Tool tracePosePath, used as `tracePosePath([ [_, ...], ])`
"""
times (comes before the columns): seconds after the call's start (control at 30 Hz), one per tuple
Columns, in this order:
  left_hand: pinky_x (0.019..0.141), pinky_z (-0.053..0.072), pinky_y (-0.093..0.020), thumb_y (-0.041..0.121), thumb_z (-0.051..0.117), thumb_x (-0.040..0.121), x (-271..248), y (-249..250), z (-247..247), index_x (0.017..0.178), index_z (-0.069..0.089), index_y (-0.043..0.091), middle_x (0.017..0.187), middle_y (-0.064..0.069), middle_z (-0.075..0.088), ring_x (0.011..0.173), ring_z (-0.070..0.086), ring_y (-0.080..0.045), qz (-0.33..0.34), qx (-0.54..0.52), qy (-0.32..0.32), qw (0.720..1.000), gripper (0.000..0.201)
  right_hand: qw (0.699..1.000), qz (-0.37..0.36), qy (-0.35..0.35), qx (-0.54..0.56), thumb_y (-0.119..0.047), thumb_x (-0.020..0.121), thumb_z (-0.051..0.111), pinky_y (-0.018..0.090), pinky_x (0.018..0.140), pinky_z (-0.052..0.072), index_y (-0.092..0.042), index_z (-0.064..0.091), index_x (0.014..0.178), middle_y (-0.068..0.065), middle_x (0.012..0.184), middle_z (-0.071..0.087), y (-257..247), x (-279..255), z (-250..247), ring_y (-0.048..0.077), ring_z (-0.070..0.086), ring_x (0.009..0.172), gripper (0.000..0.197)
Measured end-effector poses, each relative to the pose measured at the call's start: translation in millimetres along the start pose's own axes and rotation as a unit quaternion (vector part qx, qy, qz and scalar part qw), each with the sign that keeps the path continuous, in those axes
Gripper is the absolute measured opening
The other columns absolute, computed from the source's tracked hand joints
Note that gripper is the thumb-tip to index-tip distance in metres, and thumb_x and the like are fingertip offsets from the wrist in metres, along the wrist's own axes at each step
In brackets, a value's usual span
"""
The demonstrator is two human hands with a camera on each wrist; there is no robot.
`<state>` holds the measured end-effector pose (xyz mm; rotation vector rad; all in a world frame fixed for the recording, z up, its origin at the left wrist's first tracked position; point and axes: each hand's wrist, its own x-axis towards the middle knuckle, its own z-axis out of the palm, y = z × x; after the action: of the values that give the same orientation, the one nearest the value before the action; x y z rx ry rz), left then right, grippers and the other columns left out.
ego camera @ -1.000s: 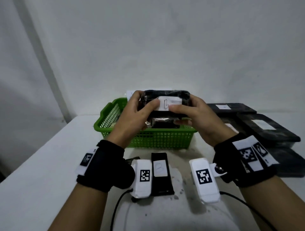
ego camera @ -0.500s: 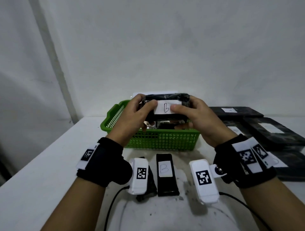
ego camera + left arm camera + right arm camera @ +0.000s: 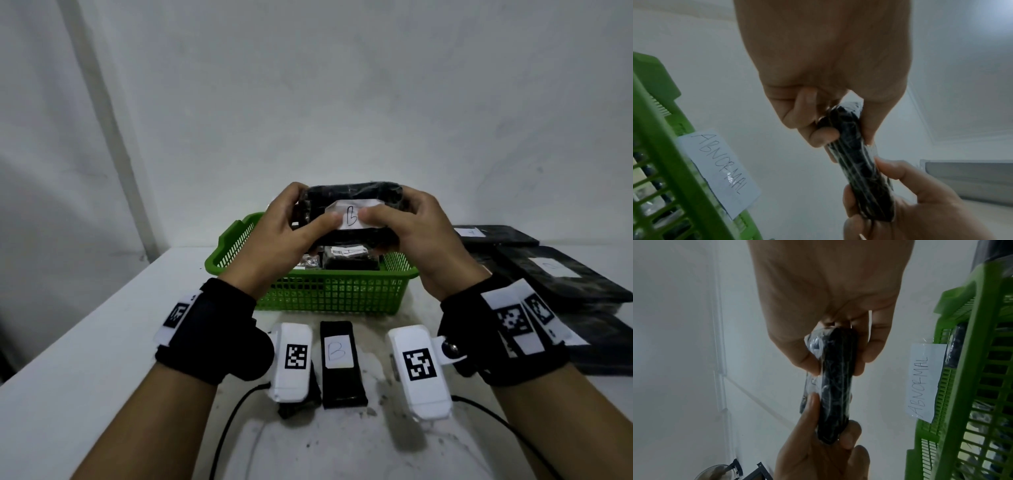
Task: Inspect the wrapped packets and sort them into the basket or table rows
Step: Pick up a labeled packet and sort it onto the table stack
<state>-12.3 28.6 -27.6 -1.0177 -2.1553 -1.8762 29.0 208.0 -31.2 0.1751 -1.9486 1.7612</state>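
A black packet (image 3: 352,202) in clear wrap, with a white label marked "B", is held up above the green basket (image 3: 329,294). My left hand (image 3: 291,226) grips its left end and my right hand (image 3: 414,226) grips its right end, thumbs on the label side. The wrist views show the packet (image 3: 857,164) (image 3: 835,386) edge-on, pinched between thumbs and fingers of both hands. The basket (image 3: 655,146) (image 3: 972,386) holds a few wrapped packets and bears a paper tag reading "ABNORMAL" (image 3: 719,165) (image 3: 920,382). Another black packet marked "B" (image 3: 339,363) lies on the table near me.
Several larger black wrapped packets (image 3: 555,274) lie in rows at the right of the white table (image 3: 85,359). White wrist-camera units (image 3: 291,363) (image 3: 419,370) with cables hang under my wrists. A white wall stands behind the basket.
Both hands have tilted the packet slightly and raised it a little, so the "B" label faces me more squarely. The grip is the same.
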Motion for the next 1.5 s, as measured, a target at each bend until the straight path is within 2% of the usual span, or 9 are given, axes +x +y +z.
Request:
tracePosePath([
  [0.17,0.046,0.041,-0.013,0.019,0.064,0.096,1,4,-4,0.113,0.051,0.013,0.076,0.012,0.059,0.053,0.054,0.003,0.011,0.002,-0.007,1.000,0.023,1.000,-0.018,-0.014,0.012,-0.011,0.088,0.075,0.025,0.060,0.056,-0.013,0.068,0.108,-0.004,0.090,0.075,-7,-1,-2,0.011,0.074,0.079,0.021],
  [0.37,0.065,0.053,-0.027,0.024,0.057,0.098,4,-4,-7,0.108,0.054,0.022,0.100,0.008,0.065,0.081,0.067,-0.005,-0.012,-0.063,-0.012,0.998,0.010,0.994,0.003,-0.017,-0.105,-0.032,0.088,0.076,0.032,0.067,0.063,-0.028,0.062,0.115,-0.006,0.109,0.070,-2,-6,-2,0.015,0.074,0.091,0.031],
  [0.7,0.081,0.058,-0.042,0.016,0.061,0.097,7,-12,-3,0.095,0.055,0.020,0.098,-0.004,0.064,0.080,0.069,-0.015,-0.019,-0.061,-0.013,0.998,0.008,0.999,0.024,-0.035,-0.008,-0.026,0.095,0.067,0.043,0.082,0.062,-0.009,0.066,0.101,0.011,0.100,0.072,2,0,-1,0.019,0.072,0.090,0.018],
  [0.8,0.078,0.057,-0.038,0.009,0.062,0.096,6,-11,-1,0.095,0.054,0.017,0.091,0.001,0.063,0.074,0.068,-0.012,-0.009,-0.048,-0.016,0.999,0.011,1.000,0.012,-0.023,0.009,-0.020,0.090,0.072,0.050,0.086,0.059,-0.014,0.062,0.085,0.012,0.089,0.065,3,0,0,0.023,0.070,0.083,0.013],
  [0.93,0.064,0.051,-0.021,0.001,0.061,0.093,6,-9,1,0.095,0.052,0.015,0.090,-0.002,0.059,0.070,0.064,-0.008,0.010,-0.044,-0.016,0.999,0.016,1.000,-0.026,0.002,0.002,-0.034,0.069,0.076,0.060,0.085,0.055,-0.024,0.056,0.067,0.008,0.076,0.058,3,-1,3,0.027,0.063,0.077,0.023],
  [1.07,0.074,0.051,-0.021,0.016,0.062,0.089,8,-11,-2,0.109,0.054,0.021,0.105,0.000,0.060,0.086,0.067,-0.009,0.010,-0.056,0.017,0.998,0.023,0.997,-0.079,0.005,-0.024,-0.020,0.079,0.080,0.044,0.077,0.058,-0.014,0.060,0.078,-0.001,0.077,0.061,0,-1,4,0.015,0.063,0.075,0.021],
  [1.2,0.084,0.054,-0.028,0.041,0.056,0.094,10,-8,0,0.125,0.052,0.030,0.127,-0.004,0.063,0.103,0.068,-0.016,-0.054,-0.140,-0.009,0.989,0.034,0.997,-0.073,0.009,-0.003,-0.025,0.072,0.081,0.041,0.088,0.058,-0.020,0.066,0.085,-0.002,0.102,0.070,-3,-1,-2,0.016,0.069,0.093,0.020],
  [1.37,0.076,0.058,-0.030,0.014,0.059,0.088,10,-9,0,0.130,0.049,0.012,0.123,-0.011,0.064,0.104,0.068,-0.022,-0.066,-0.258,-0.007,0.964,0.044,0.999,0.002,-0.036,0.026,-0.031,0.070,0.088,0.038,0.088,0.060,-0.025,0.059,0.118,-0.002,0.123,0.063,1,-2,-7,0.019,0.070,0.106,0.056],
  [1.5,0.084,0.059,-0.039,0.005,0.056,0.078,10,-12,-1,0.121,0.054,0.017,0.123,-0.012,0.059,0.108,0.065,-0.028,-0.056,-0.220,-0.006,0.974,0.045,0.991,0.080,-0.040,0.102,-0.021,0.091,0.070,0.034,0.067,0.062,-0.016,0.056,0.122,0.004,0.103,0.074,-4,-3,-6,0.019,0.076,0.088,0.034],
])
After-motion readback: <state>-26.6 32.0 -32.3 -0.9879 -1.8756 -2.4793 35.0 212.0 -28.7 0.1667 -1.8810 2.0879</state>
